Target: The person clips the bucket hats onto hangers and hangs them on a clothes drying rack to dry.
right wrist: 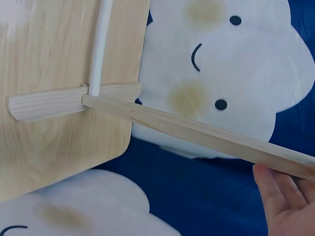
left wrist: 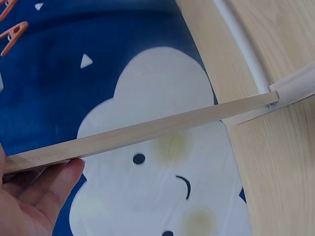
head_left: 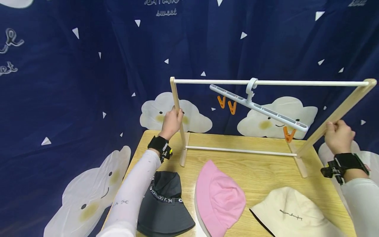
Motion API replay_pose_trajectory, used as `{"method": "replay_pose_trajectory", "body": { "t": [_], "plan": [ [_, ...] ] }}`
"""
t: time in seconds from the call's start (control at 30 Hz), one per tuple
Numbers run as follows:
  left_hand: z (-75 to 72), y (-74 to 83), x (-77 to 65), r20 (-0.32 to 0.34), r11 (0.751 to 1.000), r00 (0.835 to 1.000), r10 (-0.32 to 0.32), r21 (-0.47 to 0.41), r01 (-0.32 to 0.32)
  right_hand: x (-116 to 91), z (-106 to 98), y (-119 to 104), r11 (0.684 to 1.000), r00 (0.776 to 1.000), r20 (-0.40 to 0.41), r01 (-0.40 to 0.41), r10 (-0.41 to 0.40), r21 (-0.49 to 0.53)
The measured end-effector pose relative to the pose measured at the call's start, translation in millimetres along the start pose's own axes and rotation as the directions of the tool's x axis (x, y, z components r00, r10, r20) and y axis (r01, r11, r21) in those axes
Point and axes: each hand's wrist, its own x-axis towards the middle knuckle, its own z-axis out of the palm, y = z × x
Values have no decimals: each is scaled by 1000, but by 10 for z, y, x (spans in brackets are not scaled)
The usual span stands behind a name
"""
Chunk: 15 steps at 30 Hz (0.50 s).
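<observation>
The wooden garment rack (head_left: 207,82) stands toward the far edge of the table (head_left: 266,171), its right foot (head_left: 300,167) near the right edge. A strip of tabletop separates its lower bar (head_left: 237,150) from three bucket hats on the near side: dark (head_left: 165,210) at left, pink (head_left: 220,197) in the middle, cream (head_left: 291,214) at right. The left hand (head_left: 172,121) grips the left post, the right hand (head_left: 339,135) the right post, fingers curled round the wood. A pale hanger (head_left: 257,106) hooks over the top rod, its left end higher. How the orange clips (head_left: 232,107) attach is hard to make out. The left sleeve (head_left: 130,194) covers part of the dark hat; the frame cuts off the pink and cream hats. The tabletop is light wood-grained; behind hangs a navy curtain (head_left: 88,98) with clouds and white triangles.
</observation>
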Motion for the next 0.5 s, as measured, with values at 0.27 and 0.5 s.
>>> {"method": "replay_pose_trajectory", "body": {
  "t": [0.27,0.5],
  "plan": [
    [-199,-173,-63,-19,1000,1000,-19,2,19,-112,178,-201,1000,1000,13,26,-25,-17],
    [-340,-282,-90,-13,997,997,-72,-28,72,-156,313,-338,999,997,64,-29,31,-28]
  ]
}}
